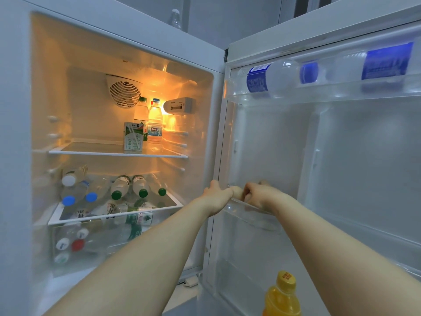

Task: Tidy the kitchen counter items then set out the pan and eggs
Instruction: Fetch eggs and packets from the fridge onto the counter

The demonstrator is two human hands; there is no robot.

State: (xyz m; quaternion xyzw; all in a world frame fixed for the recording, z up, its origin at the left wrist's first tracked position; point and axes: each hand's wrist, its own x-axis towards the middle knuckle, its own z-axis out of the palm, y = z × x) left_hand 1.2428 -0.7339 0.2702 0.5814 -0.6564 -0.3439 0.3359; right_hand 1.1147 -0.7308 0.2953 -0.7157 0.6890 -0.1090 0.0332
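Head view: fridge door (364,156) open. Left hand (217,193) grips a pale rounded thing (237,192), possibly an egg, at the middle door shelf (252,207); right hand (258,195) just beside, fingers curled, hold unclear. Pan out of sight. Judged: egg fetching underway, setting out remains.

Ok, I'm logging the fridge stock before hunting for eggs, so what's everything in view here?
fridge: one, white, door open
milk carton: one, white-green, upper shelf
upright bottles: two, clear, behind carton
lying bottles: several, green, blue, white caps, lower shelf
drawer bottles: several, white and red caps, bottom drawer
blue-label bottles: two, top door rack
orange bottle: one, yellow cap, low in door
clear bottle: one, atop fridge
middle door rack: one, clear
left grip: bare hand, holds that rack's rim
right grip: bare hand, holds same rim
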